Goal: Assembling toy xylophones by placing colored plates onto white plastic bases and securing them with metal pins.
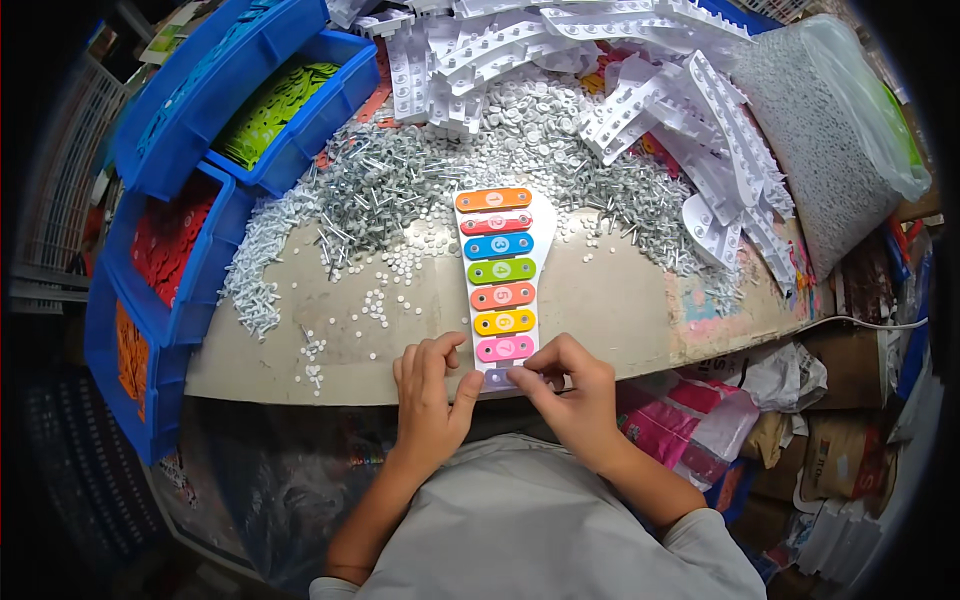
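Note:
A toy xylophone (541, 260) with a white base stands lengthwise in front of me, its near end at the table's edge. Several coloured bars run down it, from an orange bar (493, 200) at the far end to a pink bar (505, 348) near me. Below the pink bar is a pale bare slot (496, 378). My right hand (572, 385) reaches over this slot with thumb and forefinger pinched; whatever they hold is too small to name. My left hand (432, 385) rests beside the near left corner, fingers loosely bent and thumb apart, with nothing visible in it.
Piles of metal screws (385, 185), white screws (255, 275) and white washers (535, 115) cover the far table. White xylophone bases (640, 100) are heaped behind. Blue bins (225, 230) of coloured bars line the left. A clear bag (815, 140) of small grey pieces stands right.

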